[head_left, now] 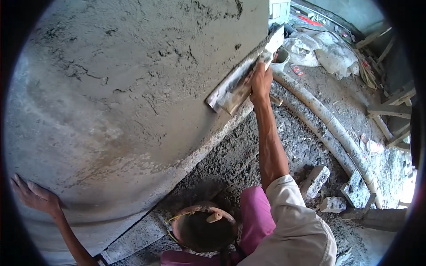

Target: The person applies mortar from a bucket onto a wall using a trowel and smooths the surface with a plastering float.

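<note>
My right hand (pixel 262 83) is closed round the handle of a long plastering float (pixel 228 92), near the wall's right-hand edge. The float's pale, mortar-smeared blade lies slanted against the plastered wall (pixel 133 102); the grip is mostly hidden by my fingers. Wet grey plaster covers the upper wall, with rough pits and cracks, and looks smoother lower down. At the far left my left hand (pixel 37 197) rests on the wall, fingers stretched out, holding nothing. Below, between my hands, stands a round reddish mortar pan (pixel 179 224) with a wooden tool handle (pixel 214 217) sticking out of it.
Two long poles (pixel 319 111) lie along the rubble-strewn ground at right. Broken blocks (pixel 315 181) sit near my right sleeve. White sacks (pixel 333 53) and a pale bucket (pixel 280 60) stand at the back. Timber supports (pixel 390 111) line the right side.
</note>
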The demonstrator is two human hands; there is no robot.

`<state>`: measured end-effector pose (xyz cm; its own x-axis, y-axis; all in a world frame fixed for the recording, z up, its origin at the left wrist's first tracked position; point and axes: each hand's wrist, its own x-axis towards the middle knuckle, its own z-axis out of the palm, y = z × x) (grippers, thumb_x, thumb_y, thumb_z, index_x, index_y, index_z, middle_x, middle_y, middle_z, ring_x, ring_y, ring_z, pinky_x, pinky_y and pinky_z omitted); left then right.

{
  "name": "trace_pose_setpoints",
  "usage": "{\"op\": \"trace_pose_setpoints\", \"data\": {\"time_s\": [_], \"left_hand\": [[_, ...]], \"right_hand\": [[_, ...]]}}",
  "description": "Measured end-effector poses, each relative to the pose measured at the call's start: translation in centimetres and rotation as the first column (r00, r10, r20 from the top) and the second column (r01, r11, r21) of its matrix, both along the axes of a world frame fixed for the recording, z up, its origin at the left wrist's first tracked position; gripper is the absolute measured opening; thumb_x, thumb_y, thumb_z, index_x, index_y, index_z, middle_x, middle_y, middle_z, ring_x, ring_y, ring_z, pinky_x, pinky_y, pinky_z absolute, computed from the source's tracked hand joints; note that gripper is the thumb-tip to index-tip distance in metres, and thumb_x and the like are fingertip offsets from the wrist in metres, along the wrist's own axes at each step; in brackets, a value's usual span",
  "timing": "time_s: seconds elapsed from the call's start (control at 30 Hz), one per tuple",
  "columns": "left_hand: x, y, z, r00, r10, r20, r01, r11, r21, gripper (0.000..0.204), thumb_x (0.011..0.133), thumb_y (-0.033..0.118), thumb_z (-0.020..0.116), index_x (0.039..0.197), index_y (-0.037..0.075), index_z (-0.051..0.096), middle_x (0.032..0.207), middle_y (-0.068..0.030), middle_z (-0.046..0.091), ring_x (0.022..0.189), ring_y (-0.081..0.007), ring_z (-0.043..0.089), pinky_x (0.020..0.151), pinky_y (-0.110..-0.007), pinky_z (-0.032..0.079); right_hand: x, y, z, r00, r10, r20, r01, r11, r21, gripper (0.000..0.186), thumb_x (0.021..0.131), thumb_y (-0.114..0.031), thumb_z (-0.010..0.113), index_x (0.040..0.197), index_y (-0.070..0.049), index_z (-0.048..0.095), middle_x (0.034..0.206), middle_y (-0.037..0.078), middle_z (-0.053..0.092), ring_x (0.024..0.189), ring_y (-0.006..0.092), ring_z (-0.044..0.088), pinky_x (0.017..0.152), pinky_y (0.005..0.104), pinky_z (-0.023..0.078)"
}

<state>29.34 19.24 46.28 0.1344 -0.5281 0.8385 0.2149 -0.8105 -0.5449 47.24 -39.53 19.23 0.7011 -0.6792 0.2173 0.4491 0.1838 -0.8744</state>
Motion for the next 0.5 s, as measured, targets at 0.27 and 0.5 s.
{"op": "trace_pose_setpoints", "data": {"time_s": [0.27,0.5], "left_hand": [[0.0,-0.8,0.2,0.995,0.068,0.070,-0.068,0.998,0.010,0.053,0.102,0.035,0.033,0.136,-0.001,0.052,0.146,-0.0230,0.043,0.134,-0.0411,0.040,0.111,-0.050,0.029],[0.1,0.7,0.4,1.000,0.006,0.014,-0.006,1.000,0.030,0.053,0.103,0.036,0.033,0.136,0.001,0.053,0.143,-0.0237,0.047,0.133,-0.0411,0.042,0.110,-0.051,0.031]], "right_hand": [[-3.7,10.4,-7.1,0.935,-0.313,-0.169,0.244,0.909,-0.338,0.046,0.104,-0.034,0.040,0.132,0.001,0.038,0.074,0.006,0.054,0.053,0.0118,0.051,0.043,0.0267,0.045],[1.0,-1.2,-1.3,1.000,0.000,0.018,-0.001,0.999,0.036,0.034,0.101,-0.031,0.047,0.118,-0.002,0.041,0.077,0.005,0.049,0.059,0.0136,0.051,0.048,0.0294,0.048]]}}
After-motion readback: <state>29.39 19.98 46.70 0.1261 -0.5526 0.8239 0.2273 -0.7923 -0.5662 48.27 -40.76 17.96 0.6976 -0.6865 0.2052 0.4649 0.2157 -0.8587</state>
